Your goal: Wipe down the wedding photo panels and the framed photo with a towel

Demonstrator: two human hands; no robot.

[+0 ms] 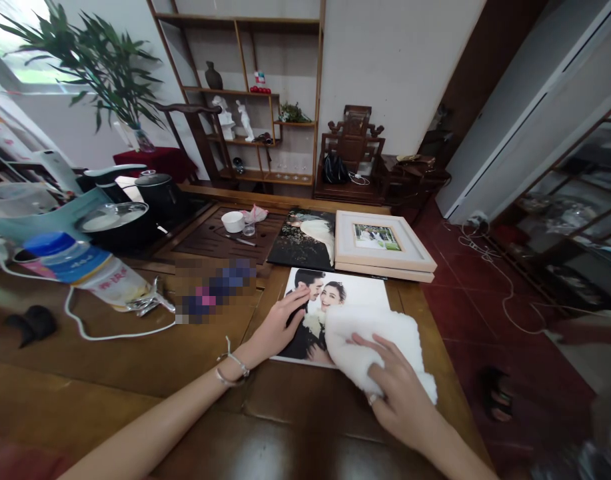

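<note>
A photo print or album [355,293] showing a couple in wedding clothes lies flat on the wooden table in front of me. My left hand [285,320] rests on its left side with the fingers stretched out, a bracelet and a bangle at the wrist. A fluffy white towel [405,333] covers the lower right part of the picture. Pressed onto this towel is my right hand [395,380], a ring on one finger and its fingers bent into the cloth. Just beyond lie a dark photo panel [305,237] and a pale wooden picture frame [385,243], stacked on another frame.
On the left of the table [135,373] are a blue-capped plastic bottle [90,270], a white cable [115,337], a lidded pot [118,220] and a black kettle [160,190]. A white bowl [232,221] sits on the tea tray [210,233]. The table's right edge drops to red floor [475,320].
</note>
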